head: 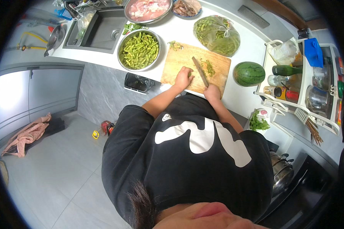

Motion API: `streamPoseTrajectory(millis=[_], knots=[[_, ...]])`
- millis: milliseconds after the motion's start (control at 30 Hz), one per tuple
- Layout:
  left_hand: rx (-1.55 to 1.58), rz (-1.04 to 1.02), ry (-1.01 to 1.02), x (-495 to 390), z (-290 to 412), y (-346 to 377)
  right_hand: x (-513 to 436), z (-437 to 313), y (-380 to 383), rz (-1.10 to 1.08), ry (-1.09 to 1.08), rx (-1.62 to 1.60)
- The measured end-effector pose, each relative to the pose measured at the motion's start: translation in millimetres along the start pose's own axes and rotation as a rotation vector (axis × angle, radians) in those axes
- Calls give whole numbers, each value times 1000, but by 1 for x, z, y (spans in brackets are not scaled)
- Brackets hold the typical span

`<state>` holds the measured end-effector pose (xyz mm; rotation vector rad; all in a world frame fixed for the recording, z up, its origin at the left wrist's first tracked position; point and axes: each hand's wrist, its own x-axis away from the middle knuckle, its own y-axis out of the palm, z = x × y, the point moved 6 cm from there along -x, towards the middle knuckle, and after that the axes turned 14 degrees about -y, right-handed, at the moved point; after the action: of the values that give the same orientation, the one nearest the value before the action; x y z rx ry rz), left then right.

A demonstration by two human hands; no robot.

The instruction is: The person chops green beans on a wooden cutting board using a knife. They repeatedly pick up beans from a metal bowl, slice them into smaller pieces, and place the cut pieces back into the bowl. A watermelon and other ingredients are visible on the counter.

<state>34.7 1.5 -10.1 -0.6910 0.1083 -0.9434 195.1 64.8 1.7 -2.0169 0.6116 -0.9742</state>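
On the wooden cutting board (175,63), my right hand (212,92) grips the handle of a kitchen knife (200,71), its blade slanting up and left across the board. My left hand (184,78) rests left of the blade, fingers curled around a small green piece (189,74), probably a soybean pod. Chopped green bits (209,68) lie right of the blade. A few pods (175,45) sit at the board's upper left. A steel bowl (119,54) full of green pods (139,50) stands left of the board.
A bag of pods (217,34) lies beyond the board, a watermelon (249,73) to its right. Further back are a bowl of raw meat (147,10) and a plate (200,13). The sink (104,31) is left, a rack (302,100) right, a black-lined bin (139,83) below the counter edge.
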Motion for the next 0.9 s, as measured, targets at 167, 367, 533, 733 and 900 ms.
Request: streamPoseTrajectory(millis=[167, 367, 533, 733, 900], knots=[[-114, 57, 79, 16, -5, -12, 2, -10, -1, 7, -78, 53], [-240, 76, 174, 15, 0, -13, -5, -21, 0, -1, -150, 94], [-319, 78, 225, 11, -1, -12, -4, -29, -1, -30, -152, 105], [-326, 56, 230, 10, -3, -12, -3, -32, -2, -67, -121, 119], [-309, 53, 247, 8, -9, -9, -5, -38, -5, -147, -77, 126]])
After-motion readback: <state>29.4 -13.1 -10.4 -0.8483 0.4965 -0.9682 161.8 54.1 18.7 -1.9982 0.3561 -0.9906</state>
